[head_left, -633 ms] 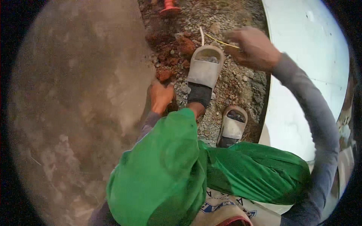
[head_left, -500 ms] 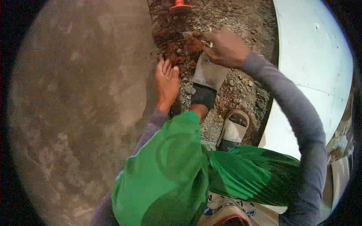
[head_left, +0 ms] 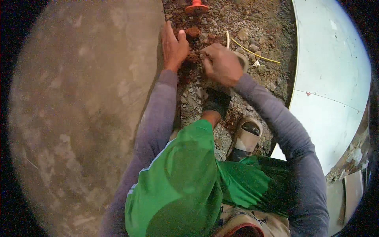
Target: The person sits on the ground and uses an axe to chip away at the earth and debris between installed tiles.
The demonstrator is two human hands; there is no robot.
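My left hand [head_left: 175, 48] lies along the edge of the concrete slab [head_left: 90, 98], fingers stretched forward and thumb apart, with nothing seen in it. Beside it is dark reddish soil with a clod [head_left: 193, 31] just past the thumb. My right hand [head_left: 223, 65] is over the ground in front of my sandalled foot, fingers curled down toward the soil. Whatever is under those fingers is hidden. It covers part of the sandal [head_left: 243, 61].
An orange flared object [head_left: 197, 7] stands at the far end of the gravel strip [head_left: 268, 39]. A yellow wire [head_left: 254, 52] and a short pale piece [head_left: 227, 39] lie on the stones. White panels [head_left: 331, 71] border the right side. My other sandal [head_left: 245, 138] rests on gravel.
My left hand has moved forward along the slab edge. My right hand has come back and left, nearer to it, uncovering the yellow wire.
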